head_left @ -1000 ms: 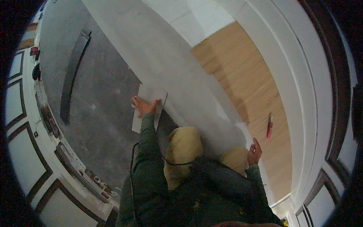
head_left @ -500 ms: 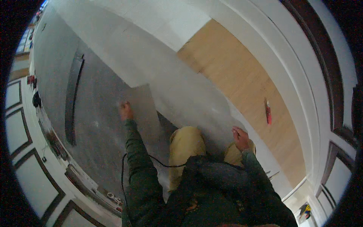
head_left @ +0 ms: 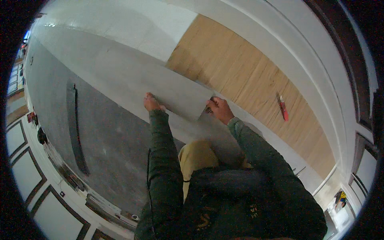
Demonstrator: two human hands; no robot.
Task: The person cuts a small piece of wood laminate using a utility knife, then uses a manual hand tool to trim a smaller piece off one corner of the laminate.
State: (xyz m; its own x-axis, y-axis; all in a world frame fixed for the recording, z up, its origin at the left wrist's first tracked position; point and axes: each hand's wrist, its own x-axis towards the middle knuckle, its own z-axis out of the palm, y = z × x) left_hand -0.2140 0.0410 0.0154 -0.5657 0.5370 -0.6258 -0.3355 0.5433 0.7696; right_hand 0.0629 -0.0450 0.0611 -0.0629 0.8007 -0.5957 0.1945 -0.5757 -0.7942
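Observation:
My left hand (head_left: pixel 154 103) and my right hand (head_left: pixel 220 109) are closed on a thin grey panel (head_left: pixel 184 104), held between them at opposite ends above the pale grey strip (head_left: pixel 96 56). Its outline is hard to separate from the strip below. A red-handled knife (head_left: pixel 283 109) lies to the right on wood-look planks (head_left: pixel 224 48). My yellow-clad knee (head_left: pixel 196 156) shows below the panel, partly hidden by my dark jacket.
A dark floor surface (head_left: pixel 112 156) fills the left, with a long black bar (head_left: pixel 76 132) on it. Clutter (head_left: pixel 72 176) lines the panelled wall at left. A pale skirting (head_left: pixel 312 84) curves along the right. A dark cord hangs by my left arm.
My left hand, first spread on the panel lying at left, has come up and right with it. My right hand has moved up and left to take hold of it. The view has shifted.

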